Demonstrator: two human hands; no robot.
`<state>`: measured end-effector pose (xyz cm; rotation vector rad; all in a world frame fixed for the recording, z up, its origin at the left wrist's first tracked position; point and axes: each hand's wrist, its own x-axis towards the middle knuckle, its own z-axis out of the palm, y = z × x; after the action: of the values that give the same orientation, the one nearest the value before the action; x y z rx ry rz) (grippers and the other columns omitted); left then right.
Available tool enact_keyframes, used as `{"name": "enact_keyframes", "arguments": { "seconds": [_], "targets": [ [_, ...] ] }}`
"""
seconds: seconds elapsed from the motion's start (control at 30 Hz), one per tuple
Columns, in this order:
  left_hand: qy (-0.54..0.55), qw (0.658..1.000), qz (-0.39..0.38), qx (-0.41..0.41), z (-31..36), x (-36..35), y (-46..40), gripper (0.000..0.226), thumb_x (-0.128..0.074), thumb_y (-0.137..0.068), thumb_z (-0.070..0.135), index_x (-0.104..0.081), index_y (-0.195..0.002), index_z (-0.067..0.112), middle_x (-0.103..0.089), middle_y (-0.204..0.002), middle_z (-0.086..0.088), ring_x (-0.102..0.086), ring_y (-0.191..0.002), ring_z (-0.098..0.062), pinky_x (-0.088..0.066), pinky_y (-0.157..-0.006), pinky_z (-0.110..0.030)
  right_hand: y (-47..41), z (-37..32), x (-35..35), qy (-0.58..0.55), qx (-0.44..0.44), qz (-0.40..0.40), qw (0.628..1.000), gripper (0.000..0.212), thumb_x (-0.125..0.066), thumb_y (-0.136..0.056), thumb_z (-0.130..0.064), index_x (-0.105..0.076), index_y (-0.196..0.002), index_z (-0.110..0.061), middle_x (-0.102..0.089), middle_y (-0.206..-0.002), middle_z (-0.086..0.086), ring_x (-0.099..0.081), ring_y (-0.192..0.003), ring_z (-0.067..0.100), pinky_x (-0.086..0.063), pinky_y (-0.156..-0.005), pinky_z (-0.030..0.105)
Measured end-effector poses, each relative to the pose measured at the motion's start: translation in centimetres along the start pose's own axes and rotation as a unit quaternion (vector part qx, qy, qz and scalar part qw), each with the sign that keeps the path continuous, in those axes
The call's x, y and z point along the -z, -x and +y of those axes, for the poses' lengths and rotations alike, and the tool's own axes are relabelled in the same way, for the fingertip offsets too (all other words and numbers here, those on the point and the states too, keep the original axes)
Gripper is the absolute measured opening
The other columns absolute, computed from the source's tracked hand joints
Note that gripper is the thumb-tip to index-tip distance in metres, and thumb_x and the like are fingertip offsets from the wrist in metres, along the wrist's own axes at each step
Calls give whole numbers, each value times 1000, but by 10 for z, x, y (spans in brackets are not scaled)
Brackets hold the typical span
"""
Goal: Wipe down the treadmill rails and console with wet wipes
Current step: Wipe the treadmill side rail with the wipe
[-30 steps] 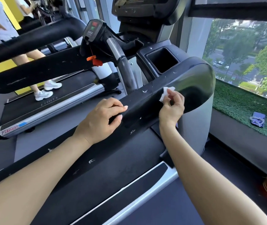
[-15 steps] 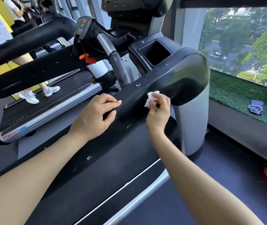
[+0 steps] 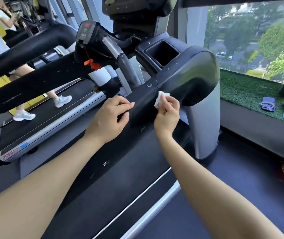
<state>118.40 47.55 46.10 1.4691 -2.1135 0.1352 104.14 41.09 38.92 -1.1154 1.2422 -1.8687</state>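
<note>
Two hands: left [image 3: 109,118] grips rail [image 3: 143,104], right [image 3: 168,116] pinches wipe [image 3: 160,99]; neighbouring treadmill [image 3: 48,118] beside.

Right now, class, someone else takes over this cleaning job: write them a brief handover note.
Right hand: pinches the wet wipe against the side rail, near its curved front end.
Left hand: grips the same rail beside it, steadying.
Done: cannot tell how much has been wiped; white marks show further down the rail.
Left: the rest of this rail, the centre handle and the console.
</note>
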Motion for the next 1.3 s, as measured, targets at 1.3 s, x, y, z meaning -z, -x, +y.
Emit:
{"name": "enact_keyframes", "arguments": {
  "seconds": [1.3],
  "targets": [
    [-49,997,3,-58,2,-2,2,43,-61,-83,3,-62,-125,12,-55,-110,-2,-43,-95,-13,-46,-76,-29,140,-7,-5,-79,-41,-71,994,19,-47,-99,-5,-64,-105,0,-44,-91,-11,-56,-75,12,-47,-92,26]
  ]
}}
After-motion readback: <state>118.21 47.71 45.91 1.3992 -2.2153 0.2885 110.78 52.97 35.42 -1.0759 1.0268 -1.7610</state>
